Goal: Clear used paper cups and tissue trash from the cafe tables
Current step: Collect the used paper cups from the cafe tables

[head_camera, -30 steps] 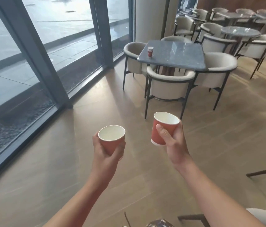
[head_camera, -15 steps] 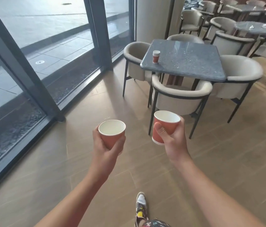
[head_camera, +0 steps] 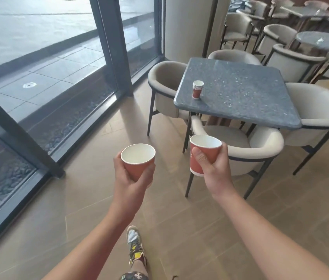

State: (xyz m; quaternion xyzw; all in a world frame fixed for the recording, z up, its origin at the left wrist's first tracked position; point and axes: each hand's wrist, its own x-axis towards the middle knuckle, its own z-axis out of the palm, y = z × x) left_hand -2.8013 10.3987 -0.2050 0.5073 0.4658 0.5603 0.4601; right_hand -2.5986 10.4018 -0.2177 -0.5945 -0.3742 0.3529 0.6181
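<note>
1. The glass wall [head_camera: 38,67] on the left is sliding by. The person is walking, and the whole room is looking closer than it did a second ago.
2. The square grey counter [head_camera: 250,91] is filling way more of the view now; a second back it was sitting well off across the floor. I'm guessing that's the next stop.
3. The nearest chair [head_camera: 240,150] is standing between the person and that counter.
4. The left hand [head_camera: 131,178] is wrapping round a red paper cup [head_camera: 138,160], and the right hand [head_camera: 216,170] is gripping a second red cup [head_camera: 204,152]. Both are upright, empty-looking and carried the same as before.
5. The stack of cups [head_camera: 197,89] is sitting near the counter's front left corner. It was just a blob earlier, and now the nested rims are showing. With both hands full, I'm thinking they'll need to nest a cup first.
</note>
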